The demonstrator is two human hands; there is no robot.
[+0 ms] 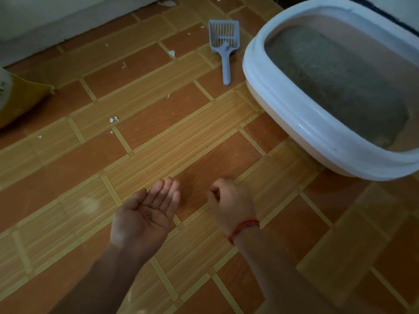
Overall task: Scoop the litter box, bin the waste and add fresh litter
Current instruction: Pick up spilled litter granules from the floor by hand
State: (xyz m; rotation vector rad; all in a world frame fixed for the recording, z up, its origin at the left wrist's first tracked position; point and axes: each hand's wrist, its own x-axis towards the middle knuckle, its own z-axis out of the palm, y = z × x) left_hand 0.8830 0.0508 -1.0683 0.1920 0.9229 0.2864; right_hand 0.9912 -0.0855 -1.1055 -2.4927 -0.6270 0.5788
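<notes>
Resting by released left fingers [166, 189], litter grains [156, 208] — right fingers [214, 193] clenched, scoop [223, 41] well apart.

The floor [158, 141] is patterned in reddish-brown rectangles framed by paler wood-grain bands with fine striped lines, all running at a slant. Far ahead of the left grip [145, 214] and off to its left, a pale wall [45, 17] meets the floor. Small white scraps [114, 119] lie scattered between them. A pale smudge [90, 203] marks the floor just left of that grip. The light is dim.
</notes>
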